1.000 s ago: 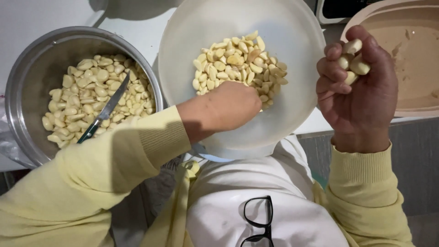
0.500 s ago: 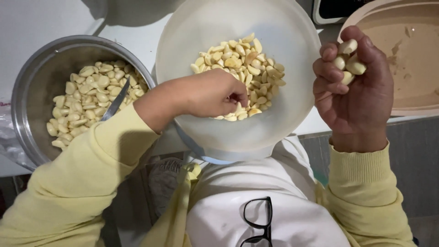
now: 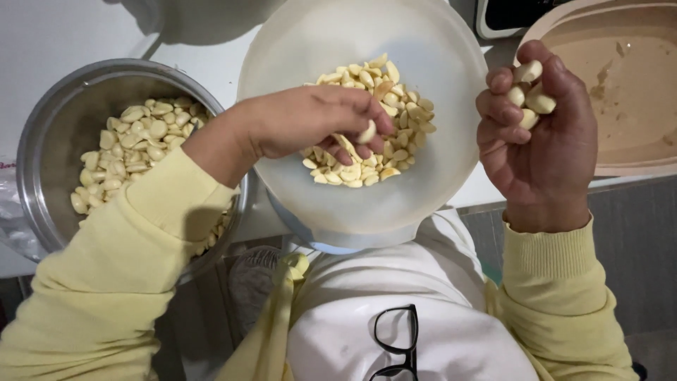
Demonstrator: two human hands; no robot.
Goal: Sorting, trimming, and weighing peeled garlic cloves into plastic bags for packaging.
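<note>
Pale peeled garlic cloves (image 3: pixel 367 120) fill the middle of a translucent white plastic bowl (image 3: pixel 296 49) that sits at twelve o'clock from my chest, its near rim jutting past the counter (image 3: pixel 42 42) edge and over my lap. My left hand (image 3: pixel 310 123) reaches into the heap from nine o'clock, fingers pinched together on a single clove (image 3: pixel 367 132). My right hand (image 3: pixel 536 134), raised at three o'clock beside the bowl and well apart from the left, is curled shut on a small clutch of cloves (image 3: pixel 529 95) that crowd up between thumb and fingertips.

From where I steer, the weak point looks like that right fist: the top cloves stand proud of the fingers, and a slackened grip or a tilt of the wrist could let one roll off onto the counter or down into my lap. The bowl itself is a second worry, I judge; with so much of it overhanging, a hard press from the left hand on the near side could tip it and spill the heap. At nine o'clock a steel bowl (image 3: pixel 49 141) holds more cloves under my yellow sleeve (image 3: pixel 141 240), and a dragging cuff could scatter some. A tan basin (image 3: pixel 635 92) lies at two o'clock; black glasses (image 3: pixel 395 339) hang on my white shirt.
</note>
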